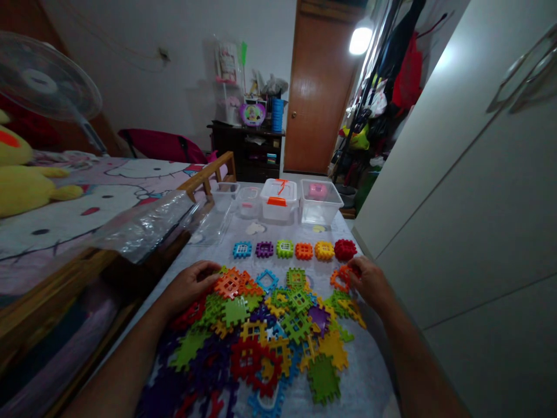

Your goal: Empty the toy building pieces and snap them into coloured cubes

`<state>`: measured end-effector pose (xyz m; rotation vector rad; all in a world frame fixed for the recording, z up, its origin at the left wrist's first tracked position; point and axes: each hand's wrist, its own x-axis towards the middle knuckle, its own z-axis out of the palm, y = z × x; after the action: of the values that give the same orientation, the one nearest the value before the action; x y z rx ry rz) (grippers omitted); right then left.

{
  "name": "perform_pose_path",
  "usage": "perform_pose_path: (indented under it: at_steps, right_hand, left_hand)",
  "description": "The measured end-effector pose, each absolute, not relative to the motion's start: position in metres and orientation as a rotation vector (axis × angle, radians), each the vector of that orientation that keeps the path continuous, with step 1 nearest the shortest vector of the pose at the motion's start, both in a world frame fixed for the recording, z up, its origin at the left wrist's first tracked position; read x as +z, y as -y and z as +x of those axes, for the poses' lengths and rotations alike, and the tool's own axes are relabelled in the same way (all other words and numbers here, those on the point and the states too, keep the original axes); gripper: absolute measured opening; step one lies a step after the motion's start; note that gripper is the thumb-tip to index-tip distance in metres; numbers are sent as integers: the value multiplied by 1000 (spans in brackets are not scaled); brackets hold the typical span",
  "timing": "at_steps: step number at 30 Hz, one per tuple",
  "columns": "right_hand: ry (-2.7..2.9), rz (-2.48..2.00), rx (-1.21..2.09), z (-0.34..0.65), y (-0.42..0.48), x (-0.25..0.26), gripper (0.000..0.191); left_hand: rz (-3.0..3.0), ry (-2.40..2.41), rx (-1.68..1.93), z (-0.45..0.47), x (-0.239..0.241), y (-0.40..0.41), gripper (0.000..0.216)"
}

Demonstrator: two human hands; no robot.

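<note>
My left hand (pixel 195 284) is at the left edge of a loose pile of toothed plastic building tiles. Its thumb and fingers close on the edge of an orange window tile (pixel 228 283). Over on the right, my right hand (pixel 369 281) pinches an orange open-frame tile (pixel 339 279), tilted at the pile's right side. Between my hands lie a green tile (pixel 296 278) and a blue frame tile (pixel 267 281). Closer to me the pile has a red window tile (pixel 247 358), a solid green tile (pixel 324 377) and dark purple tiles (pixel 213 363), partly covering one another.
Beyond the pile runs a row of small assembled tile blocks, from a blue one (pixel 242 250) to a red one (pixel 345 249). Behind them stand a lidded clear box (pixel 279 209) and an open clear bin (pixel 319 212). A wooden bed rail (pixel 87 273) borders the left; a white cabinet (pixel 456 203) borders the right.
</note>
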<state>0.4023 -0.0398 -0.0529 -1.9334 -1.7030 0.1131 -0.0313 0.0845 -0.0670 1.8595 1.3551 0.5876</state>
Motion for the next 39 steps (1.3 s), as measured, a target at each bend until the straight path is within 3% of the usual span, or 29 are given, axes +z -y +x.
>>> perform_pose_path:
  at_steps: [5, 13, 39]
  right_hand:
    - [1922, -1946, 364, 397, 41, -52, 17]
    - [1825, -2094, 350, 405, 44, -57, 43]
    - [1829, -2293, 211, 376, 30, -51, 51]
  left_hand:
    - [1891, -1351, 562, -35, -70, -87, 52]
    - [1863, -1362, 560, -36, -75, -89, 54]
    - [1865, -1360, 540, -33, -67, -84, 52]
